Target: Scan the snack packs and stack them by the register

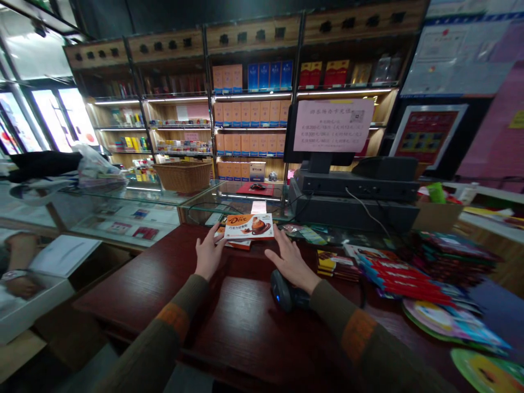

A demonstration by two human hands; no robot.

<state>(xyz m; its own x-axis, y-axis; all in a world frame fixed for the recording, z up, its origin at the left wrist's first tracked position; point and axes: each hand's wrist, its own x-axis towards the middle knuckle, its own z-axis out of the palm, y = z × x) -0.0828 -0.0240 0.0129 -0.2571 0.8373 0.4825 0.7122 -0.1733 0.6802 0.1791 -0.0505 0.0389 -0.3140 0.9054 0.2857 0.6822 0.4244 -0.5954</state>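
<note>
A white and orange Dove chocolate box (pixel 249 226) lies over a second, similar box (pixel 238 245) that shows only at its lower and left edges. At the left end of these boxes, my left hand (pixel 209 252) has its fingers and thumb closed on the edge. My right hand (pixel 291 261) is open by the right end, fingers stretched forward and thumb apart. Its fingertips come up to the box's right edge; whether they press on it I cannot tell. Below my right wrist sits a dark barcode scanner (pixel 282 292) with a blue light.
The brown desk (pixel 241 316) carries yellow packs (pixel 326 263), red and blue packets (pixel 403 278) and a dark stack (pixel 454 259) on the right. Behind stand a monitor (pixel 317 158) with a pink notice, glass counters and a wicker basket (pixel 184 176). Another person's hand (pixel 22 285) is at left.
</note>
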